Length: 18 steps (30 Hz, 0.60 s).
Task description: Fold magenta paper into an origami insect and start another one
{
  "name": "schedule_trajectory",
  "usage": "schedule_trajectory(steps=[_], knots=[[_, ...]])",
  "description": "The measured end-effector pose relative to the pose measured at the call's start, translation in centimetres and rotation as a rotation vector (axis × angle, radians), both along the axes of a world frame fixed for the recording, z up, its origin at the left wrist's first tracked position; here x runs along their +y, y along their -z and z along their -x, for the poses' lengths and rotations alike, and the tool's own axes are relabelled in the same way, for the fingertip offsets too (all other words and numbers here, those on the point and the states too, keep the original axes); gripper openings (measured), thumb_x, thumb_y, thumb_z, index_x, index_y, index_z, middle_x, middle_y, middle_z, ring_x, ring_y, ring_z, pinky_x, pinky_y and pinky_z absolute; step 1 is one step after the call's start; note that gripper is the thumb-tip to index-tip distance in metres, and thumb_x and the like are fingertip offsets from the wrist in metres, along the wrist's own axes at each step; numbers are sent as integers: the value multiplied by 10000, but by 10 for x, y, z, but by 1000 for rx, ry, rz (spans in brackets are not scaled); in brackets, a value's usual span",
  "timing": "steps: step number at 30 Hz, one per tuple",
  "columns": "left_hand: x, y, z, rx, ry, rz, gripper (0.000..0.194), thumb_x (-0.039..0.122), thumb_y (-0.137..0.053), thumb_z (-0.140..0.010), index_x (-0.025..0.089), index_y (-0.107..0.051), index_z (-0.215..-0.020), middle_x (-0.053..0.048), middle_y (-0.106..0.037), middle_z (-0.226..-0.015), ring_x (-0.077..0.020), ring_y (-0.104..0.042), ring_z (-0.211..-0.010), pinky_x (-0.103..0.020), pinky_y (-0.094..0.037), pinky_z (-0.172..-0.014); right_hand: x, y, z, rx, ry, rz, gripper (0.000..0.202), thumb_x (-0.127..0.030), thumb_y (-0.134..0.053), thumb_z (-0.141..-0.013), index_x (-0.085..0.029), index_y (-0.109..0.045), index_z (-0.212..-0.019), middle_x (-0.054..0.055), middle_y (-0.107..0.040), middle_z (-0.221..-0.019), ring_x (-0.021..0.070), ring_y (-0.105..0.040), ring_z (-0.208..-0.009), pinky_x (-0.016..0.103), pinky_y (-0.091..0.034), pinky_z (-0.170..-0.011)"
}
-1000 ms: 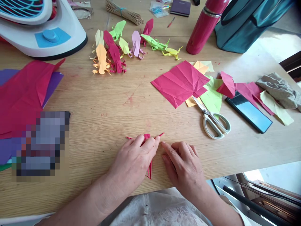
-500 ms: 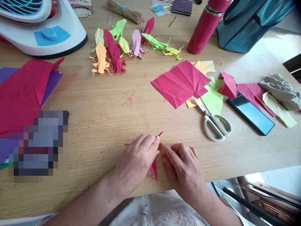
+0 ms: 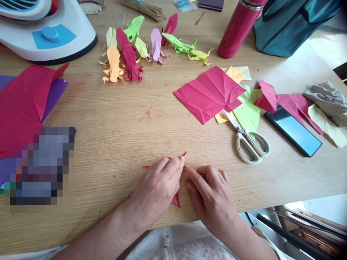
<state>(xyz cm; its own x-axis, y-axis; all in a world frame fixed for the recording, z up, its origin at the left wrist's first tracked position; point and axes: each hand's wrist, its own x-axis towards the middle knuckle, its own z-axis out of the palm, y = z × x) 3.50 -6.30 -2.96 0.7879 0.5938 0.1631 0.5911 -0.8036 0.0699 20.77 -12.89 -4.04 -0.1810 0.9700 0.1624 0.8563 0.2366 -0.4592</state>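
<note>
The left hand [image 3: 162, 184] is bent over a small red folded paper [image 3: 177, 200] near the front edge of the table [image 3: 121, 141]. Its fingers are closed together, and they seem to grip the paper at their tips, where one pointed end comes out beyond them. The back of this hand covers most of the paper: only some narrow parts can be seen, one thin end at the left side of the hand and two or more thin strips below it, toward the person.

The right hand [image 3: 213, 189] is just beside, on the right. It is half curled, with the index finger stretched toward the fingertips of the left hand and the thumb a little apart under it. The other fingers are folded inward. The index fingertip is very near to the paper, but I cannot tell whether it touches it, nor whether something is inside the curled fingers.

Beyond the right hand, to the right, lie the scissors [image 3: 251, 144] with pale handles, and next to them a phone [image 3: 295, 131]. Farther from the hands, a creased red sheet [image 3: 207, 95] lies partly over a green paper [image 3: 248, 110]. The scissors' tip is by its lower edge.
</note>
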Motion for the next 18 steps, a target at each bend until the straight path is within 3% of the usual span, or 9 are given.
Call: schedule_trajectory(steps=[13, 18], knots=[[5, -9, -9, 34, -35, 60, 454, 49, -471, -907, 23, -542, -1354, -114, -681, -1151, -214, -575, -965, -350, -517, -839, 1, 0, -1, 36, 8, 16, 320, -217, -477, -1010, -196, -589, -1309, 87, -595, -964, 206, -544, -834, 399, -421, -780], [-1, -7, -7, 14, -92, 49, 413, 113, -470, -963, 61, -529, -1368, -108, -693, -1105, -215, -611, -919, -369, -541, -819, 3, -2, -2, 45, 10, -4, 286, -204, -484, -1002, -182, -626, -1249, 77, -596, -922, 202, -558, -817, 381, -423, -755]])
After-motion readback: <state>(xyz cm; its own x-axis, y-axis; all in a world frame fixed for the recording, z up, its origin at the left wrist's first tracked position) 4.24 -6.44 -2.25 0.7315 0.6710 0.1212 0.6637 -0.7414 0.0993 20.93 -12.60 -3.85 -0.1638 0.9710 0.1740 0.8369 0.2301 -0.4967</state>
